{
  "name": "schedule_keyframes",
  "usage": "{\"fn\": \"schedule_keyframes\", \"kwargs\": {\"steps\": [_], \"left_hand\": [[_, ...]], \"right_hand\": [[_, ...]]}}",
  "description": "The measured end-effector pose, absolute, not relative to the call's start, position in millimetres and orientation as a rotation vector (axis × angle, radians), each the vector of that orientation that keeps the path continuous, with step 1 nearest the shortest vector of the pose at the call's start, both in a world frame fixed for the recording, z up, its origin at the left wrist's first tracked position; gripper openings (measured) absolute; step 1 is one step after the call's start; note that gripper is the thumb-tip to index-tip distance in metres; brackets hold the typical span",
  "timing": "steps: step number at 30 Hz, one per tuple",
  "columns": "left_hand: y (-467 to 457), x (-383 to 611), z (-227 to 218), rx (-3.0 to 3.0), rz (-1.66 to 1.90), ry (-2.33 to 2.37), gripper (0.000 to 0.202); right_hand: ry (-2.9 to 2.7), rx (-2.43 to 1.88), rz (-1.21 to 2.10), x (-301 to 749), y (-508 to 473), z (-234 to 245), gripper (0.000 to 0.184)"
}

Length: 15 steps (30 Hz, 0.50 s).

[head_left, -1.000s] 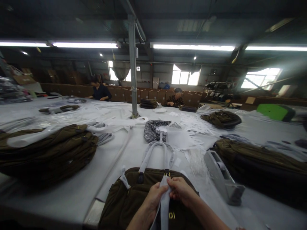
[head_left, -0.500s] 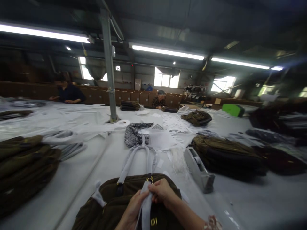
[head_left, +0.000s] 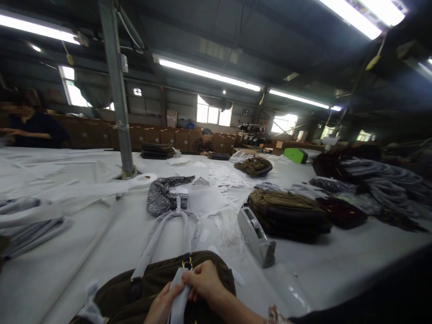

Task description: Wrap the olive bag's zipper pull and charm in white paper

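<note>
A dark olive bag (head_left: 158,283) lies on the white table right before me, its two handles (head_left: 150,245) wrapped in pale grey covering and stretched away from me. Near a gold ring (head_left: 186,263) on the bag, a pale grey strip (head_left: 178,299) runs down toward me. My left hand (head_left: 162,303) is closed on this strip from the left, thumb on top. My right hand (head_left: 204,281) pinches the strip's upper end just below the ring. Its other fingers are curled, and the fingertips of both hands nearly meet.
A grey tape dispenser (head_left: 256,238) stands right of the bag. Beyond it are stacked olive bags (head_left: 286,211) and a dark red bag (head_left: 342,213). A speckled cloth (head_left: 165,195) lies past the handles. A metal post (head_left: 118,99) rises at the left. Two people sit across the table.
The view has turned to the right, so everything sits farther left in the picture. Both hands keep their grip on the strip, with little other movement.
</note>
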<state>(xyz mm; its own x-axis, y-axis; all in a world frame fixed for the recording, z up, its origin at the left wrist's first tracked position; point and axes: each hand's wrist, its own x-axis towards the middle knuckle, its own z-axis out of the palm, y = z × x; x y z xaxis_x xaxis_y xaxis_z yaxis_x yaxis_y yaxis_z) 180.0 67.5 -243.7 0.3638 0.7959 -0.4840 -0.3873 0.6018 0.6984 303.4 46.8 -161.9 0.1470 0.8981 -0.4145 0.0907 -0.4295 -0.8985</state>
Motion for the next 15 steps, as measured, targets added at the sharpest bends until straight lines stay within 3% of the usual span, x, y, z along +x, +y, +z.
{"fn": "schedule_keyframes", "kwargs": {"steps": [8, 15], "left_hand": [[67, 181, -238, 0.489, 0.726, 0.822, 0.04], [60, 186, -214, 0.407, 0.838, 0.81, 0.025]], "right_hand": [[-0.956, -1.674, 1.377, 308, 47, -162, 0.026], [-1.1, -1.669, 1.358, 306, 45, -166, 0.026]]}}
